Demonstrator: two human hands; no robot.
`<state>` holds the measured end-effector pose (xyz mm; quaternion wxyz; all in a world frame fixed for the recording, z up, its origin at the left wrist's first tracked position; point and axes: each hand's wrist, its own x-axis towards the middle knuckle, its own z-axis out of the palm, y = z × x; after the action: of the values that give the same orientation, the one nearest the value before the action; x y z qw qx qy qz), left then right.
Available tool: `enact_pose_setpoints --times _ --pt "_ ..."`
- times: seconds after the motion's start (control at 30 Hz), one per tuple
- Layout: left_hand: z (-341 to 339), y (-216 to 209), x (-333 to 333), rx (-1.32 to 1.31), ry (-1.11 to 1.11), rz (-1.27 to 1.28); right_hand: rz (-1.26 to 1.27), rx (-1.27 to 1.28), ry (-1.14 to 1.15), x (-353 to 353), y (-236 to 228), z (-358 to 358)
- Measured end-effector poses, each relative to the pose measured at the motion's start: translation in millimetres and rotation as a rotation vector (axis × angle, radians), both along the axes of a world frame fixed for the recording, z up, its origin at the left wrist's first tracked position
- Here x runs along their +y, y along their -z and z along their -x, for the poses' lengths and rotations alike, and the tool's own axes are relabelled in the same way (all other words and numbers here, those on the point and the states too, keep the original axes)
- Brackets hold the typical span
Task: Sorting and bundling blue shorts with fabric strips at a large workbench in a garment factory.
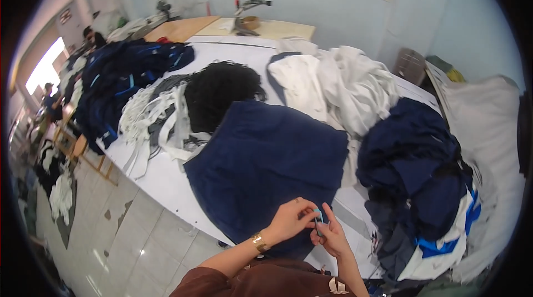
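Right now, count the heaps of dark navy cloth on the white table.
3. One heap lies at the far left end, one flat stack sits before the hands, and one pile is at the right. More may be buried under the white cloth.

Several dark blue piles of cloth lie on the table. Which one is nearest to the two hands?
The flat navy piece in the middle, directly before the left hand and right hand. The other navy heaps lie far left and right.

Your way forward runs over the flat navy fabric panel [266,169]; the white garment heap [338,83] and dark garment pile [416,175] crowd the tabletop [161,177]
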<state>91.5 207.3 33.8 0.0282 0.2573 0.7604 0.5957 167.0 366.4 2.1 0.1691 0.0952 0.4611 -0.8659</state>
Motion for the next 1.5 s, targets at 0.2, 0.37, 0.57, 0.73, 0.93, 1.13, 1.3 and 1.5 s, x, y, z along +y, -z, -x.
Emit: enact_pose_setpoints --times 0.2,0.37,0.57,0.73,0.93,1.13,1.3,1.5 --pt "-7.5 8.5 -12.7 0.518 0.063 0.218 0.583 -0.166 0.141 -18.2 7.5 13.1" --pt "-4.6 -43.5 -16.3 0.166 0.193 -0.07 0.288 -0.088 0.358 -16.2 -8.8 14.0" --pt "-12.5 -171.8 -27.3 0.229 0.72 -0.96 0.379 -0.064 0.449 -1.1 -33.8 24.0" --pt "-19.1 -202.0 -13.5 0.221 0.736 -1.18 0.088 0.312 0.329 6.4 -60.4 34.4" --pt "-35.5 -120.5 -1.7 -0.104 0.886 -1.021 -0.508 1.025 0.305 -5.7 -166.3 33.5" --pt "-40.0 -84.7 -5.5 0.077 0.889 -0.962 -0.391 1.346 0.197 -11.2 -219.8 26.5" --pt "-16.1 -115.3 2.0 0.32 0.875 -0.759 -0.225 1.457 0.095 -23.2 -219.8 36.0" --pt "-13.9 -117.8 19.8 0.405 0.887 -0.8 -0.47 1.583 0.32 -11.5 -226.0 27.2"
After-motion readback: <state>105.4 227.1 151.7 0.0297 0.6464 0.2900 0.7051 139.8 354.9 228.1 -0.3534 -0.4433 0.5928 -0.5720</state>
